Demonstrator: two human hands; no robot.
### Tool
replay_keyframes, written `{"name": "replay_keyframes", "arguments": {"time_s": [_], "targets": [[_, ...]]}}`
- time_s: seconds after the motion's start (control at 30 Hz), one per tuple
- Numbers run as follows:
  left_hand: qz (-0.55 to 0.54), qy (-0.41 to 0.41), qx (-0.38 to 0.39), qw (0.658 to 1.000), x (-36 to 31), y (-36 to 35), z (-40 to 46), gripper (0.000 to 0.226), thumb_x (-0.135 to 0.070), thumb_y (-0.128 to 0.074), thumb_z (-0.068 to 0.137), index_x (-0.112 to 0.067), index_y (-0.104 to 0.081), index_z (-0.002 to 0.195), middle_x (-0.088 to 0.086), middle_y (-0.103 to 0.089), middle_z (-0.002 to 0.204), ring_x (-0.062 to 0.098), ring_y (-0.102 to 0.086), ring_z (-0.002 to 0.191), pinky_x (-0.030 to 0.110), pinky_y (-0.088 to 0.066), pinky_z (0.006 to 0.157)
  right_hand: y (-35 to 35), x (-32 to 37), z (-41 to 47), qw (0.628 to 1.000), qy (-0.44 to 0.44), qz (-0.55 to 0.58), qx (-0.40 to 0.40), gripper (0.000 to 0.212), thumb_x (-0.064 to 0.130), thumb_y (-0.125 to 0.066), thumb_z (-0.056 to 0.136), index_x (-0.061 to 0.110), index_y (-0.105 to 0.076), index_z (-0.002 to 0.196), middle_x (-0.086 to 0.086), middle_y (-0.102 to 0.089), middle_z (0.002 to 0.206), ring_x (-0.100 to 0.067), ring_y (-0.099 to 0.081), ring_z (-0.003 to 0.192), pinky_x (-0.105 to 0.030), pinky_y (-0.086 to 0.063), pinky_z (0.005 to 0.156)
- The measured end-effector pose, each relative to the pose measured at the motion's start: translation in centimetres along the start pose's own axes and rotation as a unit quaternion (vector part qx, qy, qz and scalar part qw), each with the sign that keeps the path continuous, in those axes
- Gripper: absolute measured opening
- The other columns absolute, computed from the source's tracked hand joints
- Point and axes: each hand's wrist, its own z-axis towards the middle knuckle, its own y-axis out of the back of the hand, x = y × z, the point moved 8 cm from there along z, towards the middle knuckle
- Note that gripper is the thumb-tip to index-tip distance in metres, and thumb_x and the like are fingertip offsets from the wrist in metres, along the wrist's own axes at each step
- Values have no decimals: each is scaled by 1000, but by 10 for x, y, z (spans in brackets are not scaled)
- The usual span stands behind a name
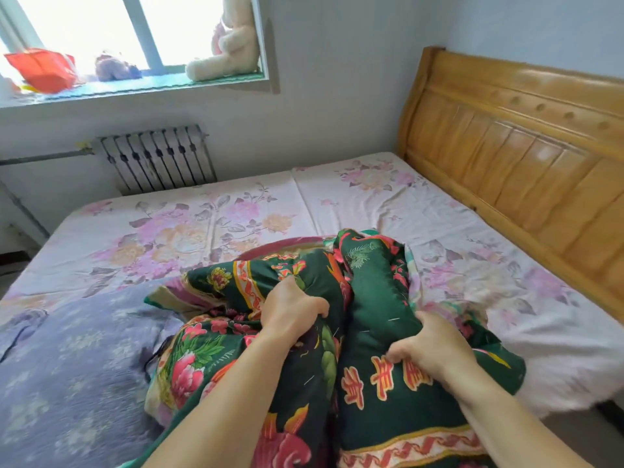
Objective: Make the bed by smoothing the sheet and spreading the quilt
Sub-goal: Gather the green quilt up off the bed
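Note:
A dark green quilt (368,292) with red flowers and orange characters lies bunched in a long heap on the near part of the bed. My left hand (292,309) grips a fold on its left side, fingers curled into the cloth. My right hand (429,346) grips the fabric on the right side, close to the orange characters. Under the quilt a pink floral sheet (209,228) covers the mattress, with a few creases toward the headboard.
A purple blanket (67,359) lies on the bed's near left. The wooden headboard (513,157) runs along the right. A radiator (155,157) stands on the far wall under a windowsill with a plush toy (229,45) and a red basket (42,69).

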Motion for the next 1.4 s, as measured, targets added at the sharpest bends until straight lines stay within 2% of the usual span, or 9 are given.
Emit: {"name": "replay_keyframes", "arguments": {"time_s": [0.2, 0.4, 0.6, 0.73, 0.93, 1.03, 1.13, 1.27, 1.4], "targets": [[130, 42, 11, 991, 32, -35, 58, 65, -25, -71, 72, -15, -39, 127, 2, -56, 103, 27, -58, 95, 34, -48, 72, -20, 2, 70, 998, -29, -54, 31, 99, 42, -79, 52, 28, -40, 142, -4, -55, 135, -28, -50, 124, -34, -45, 95], [167, 104, -15, 980, 67, -43, 120, 97, -29, -80, 67, -25, -20, 143, 8, -51, 126, 31, -53, 116, 40, -49, 80, -60, 24, 149, 992, -15, -103, 73, 90, 39, -74, 60, 30, -37, 143, -4, -61, 125, -28, -54, 118, -33, -45, 88], [296, 168, -17, 940, 109, -40, 161, 116, -50, -84, 56, -26, -16, 147, 15, -12, 147, 34, -11, 140, 46, -21, 113, -101, 23, 202, 979, -15, -165, 116, 93, 42, -74, 64, 34, -30, 146, 3, -58, 132, -21, -51, 125, -34, -41, 94], [335, 231, 11, 913, 140, -36, 195, 143, -59, -84, 46, -37, 14, 147, 21, 34, 149, 37, 30, 140, 70, 4, 106, -117, 16, 224, 967, -35, -216, 129, 94, 49, -76, 62, 40, -31, 144, 2, -50, 136, -21, -43, 130, -37, -36, 98], [255, 275, 54, 925, 184, -40, 253, 150, -49, -91, 41, -45, 17, 145, 15, 40, 147, 42, 15, 143, 73, -15, 105, -132, 18, 245, 954, -84, -253, 134, 96, 44, -84, 60, 43, -34, 141, 0, -11, 149, -27, -21, 139, -47, -33, 104], [256, 300, 87, 915, 204, -44, 269, 149, -51, -91, 40, -43, 14, 146, 20, 33, 149, 44, 3, 142, 64, -21, 109, -143, 19, 256, 944, -108, -271, 156, 104, 45, -88, 54, 44, -27, 138, -5, 6, 153, -31, -39, 131, -45, -43, 97], [283, 304, 132, 900, 214, -46, 274, 139, -62, -86, 38, -41, -3, 148, 27, 16, 152, 43, -2, 141, 60, -22, 109, -152, 16, 268, 925, -124, -295, 204, 132, 47, -90, 50, 48, 1, 145, -12, 20, 155, -33, -43, 131, -46, -45, 98], [343, 285, 168, 879, 217, -40, 270, 126, -80, -73, 37, -42, -22, 145, 25, 2, 154, 42, 2, 143, 71, -13, 106, -160, 10, 275, 882, -134, -365, 265, 143, 62, -84, 47, 47, 20, 143, -11, -36, 150, -33, -52, 122, -45, -48, 96], [309, 314, 179, 880, 221, -39, 259, 124, -78, -74, 42, -47, -12, 146, 19, 23, 154, 47, 18, 140, 74, -7, 105, -167, 9, 282, 878, -110, -357, 299, 138, 56, -85, 55, 37, 15, 148, -4, -38, 151, -29, -49, 126, -39, -45, 100]]}}
